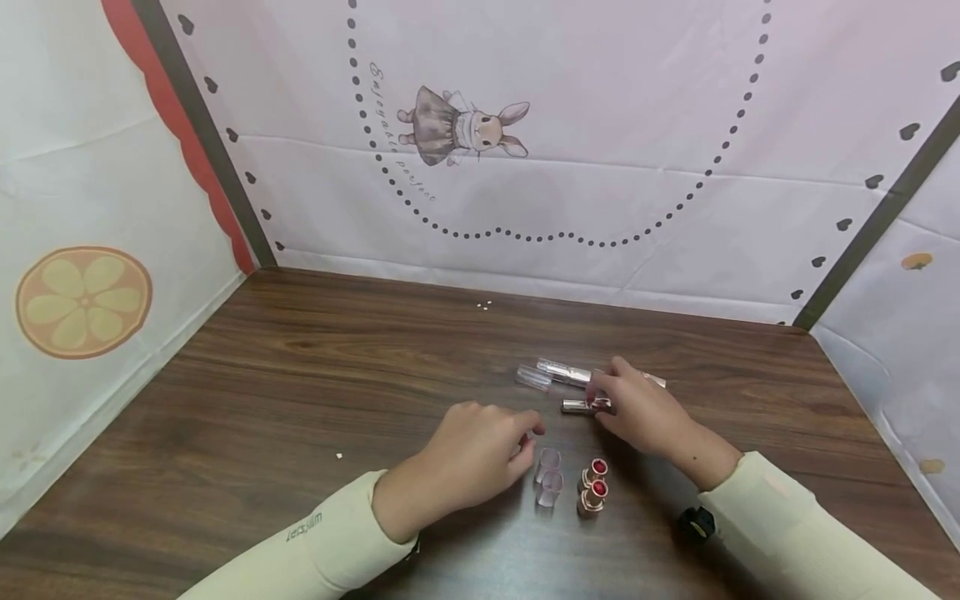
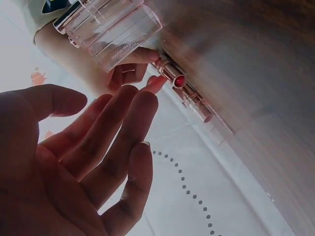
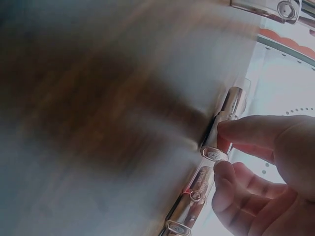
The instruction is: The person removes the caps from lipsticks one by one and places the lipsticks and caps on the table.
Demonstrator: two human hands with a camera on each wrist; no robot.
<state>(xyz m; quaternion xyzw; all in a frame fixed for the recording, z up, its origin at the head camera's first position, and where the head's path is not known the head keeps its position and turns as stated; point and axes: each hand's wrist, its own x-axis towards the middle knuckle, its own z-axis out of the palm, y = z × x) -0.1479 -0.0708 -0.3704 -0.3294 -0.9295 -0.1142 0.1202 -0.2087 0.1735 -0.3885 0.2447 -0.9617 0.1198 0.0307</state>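
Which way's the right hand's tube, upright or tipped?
Tipped: the lipstick tube lies on its side, pinched by the right hand.

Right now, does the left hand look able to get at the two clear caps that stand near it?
Probably yes: the left hand holds nothing and is beside the two clear caps, with nothing visible between them; the right hand is farther off, at a lying lipstick.

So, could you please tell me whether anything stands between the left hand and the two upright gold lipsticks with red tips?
Yes: two clear, hollow caps stand on the brown wooden table, directly between the left hand and the lipsticks.
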